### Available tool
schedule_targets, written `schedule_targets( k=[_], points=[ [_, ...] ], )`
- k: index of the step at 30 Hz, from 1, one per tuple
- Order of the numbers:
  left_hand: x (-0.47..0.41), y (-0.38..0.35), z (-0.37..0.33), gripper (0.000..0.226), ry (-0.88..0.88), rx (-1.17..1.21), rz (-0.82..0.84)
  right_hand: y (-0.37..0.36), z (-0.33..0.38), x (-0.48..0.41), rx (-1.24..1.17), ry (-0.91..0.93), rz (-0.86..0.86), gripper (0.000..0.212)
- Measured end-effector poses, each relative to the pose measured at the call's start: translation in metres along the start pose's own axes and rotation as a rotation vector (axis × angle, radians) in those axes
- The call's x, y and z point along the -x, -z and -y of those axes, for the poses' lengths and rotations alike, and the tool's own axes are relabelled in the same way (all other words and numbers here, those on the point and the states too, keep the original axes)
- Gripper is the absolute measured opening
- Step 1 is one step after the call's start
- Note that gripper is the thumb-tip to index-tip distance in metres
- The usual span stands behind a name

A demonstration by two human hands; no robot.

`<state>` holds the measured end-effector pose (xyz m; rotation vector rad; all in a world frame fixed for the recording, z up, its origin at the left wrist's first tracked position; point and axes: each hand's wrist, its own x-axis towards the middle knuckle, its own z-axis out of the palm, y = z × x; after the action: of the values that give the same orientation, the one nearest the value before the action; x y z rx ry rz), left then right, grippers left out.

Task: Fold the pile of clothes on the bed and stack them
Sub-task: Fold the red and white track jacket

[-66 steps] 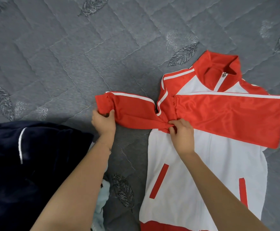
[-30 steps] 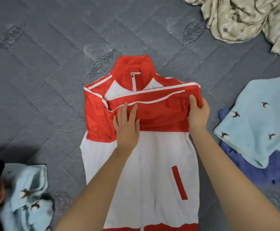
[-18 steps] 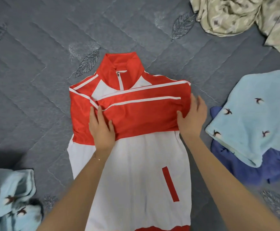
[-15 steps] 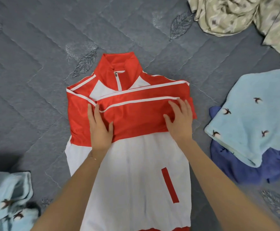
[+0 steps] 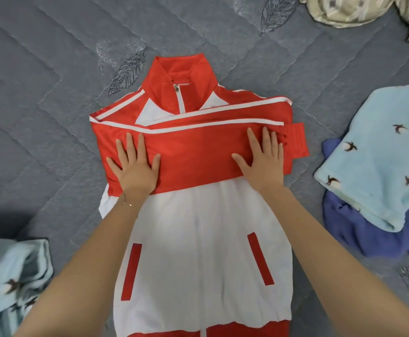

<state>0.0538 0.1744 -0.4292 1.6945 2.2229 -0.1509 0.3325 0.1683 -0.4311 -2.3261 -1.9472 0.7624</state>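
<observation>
Two flat hands, left hand [image 5: 135,169] and right hand [image 5: 263,161], on one jacket [image 5: 198,227]

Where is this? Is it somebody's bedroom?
Probably a bedroom, on a bed. The grey quilted bedspread with stitched leaf patterns fills the view, and loose clothes lie on it: a red and white jacket being folded, and a light blue garment with birds.

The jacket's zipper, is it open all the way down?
No, the jacket lies zipped, its white front closed under the folded red sleeves.
</observation>
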Motion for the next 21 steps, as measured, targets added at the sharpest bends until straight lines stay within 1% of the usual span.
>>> schedule_targets(
  k=[1,2,4,6,9,12,14,18,21],
  points=[
    [0.004,0.001,0.000,0.068,-0.009,0.013,-0.027,-0.001,0.004,0.006,0.003,0.042,-0.024,0.073],
    [0.010,0.003,-0.001,0.068,-0.056,0.017,-0.070,-0.003,0.008,0.013,0.011,0.084,-0.046,0.074],
    [0.029,0.004,-0.005,0.067,-0.200,0.008,-0.145,-0.009,0.017,0.030,0.002,0.141,-0.081,0.074],
    [0.055,0.000,-0.005,0.066,-0.278,0.039,-0.148,-0.015,0.021,0.047,-0.037,0.173,-0.103,0.072],
    [0.106,-0.014,0.008,0.065,-0.226,0.073,-0.058,-0.025,0.018,0.078,-0.046,0.183,-0.064,0.072],
    [0.167,-0.032,0.031,0.067,-0.122,0.043,0.070,-0.039,0.009,0.117,-0.014,0.185,0.055,0.076],
    [0.201,-0.042,0.046,0.068,-0.100,0.004,0.123,-0.050,0.003,0.144,0.055,0.202,0.136,0.079],
    [0.250,-0.062,0.072,0.067,-0.061,-0.014,0.164,-0.072,-0.016,0.195,0.151,0.156,0.242,0.083],
    [0.277,-0.074,0.089,0.059,-0.036,-0.001,0.170,-0.085,-0.029,0.232,0.158,0.113,0.243,0.082]
  ],
)
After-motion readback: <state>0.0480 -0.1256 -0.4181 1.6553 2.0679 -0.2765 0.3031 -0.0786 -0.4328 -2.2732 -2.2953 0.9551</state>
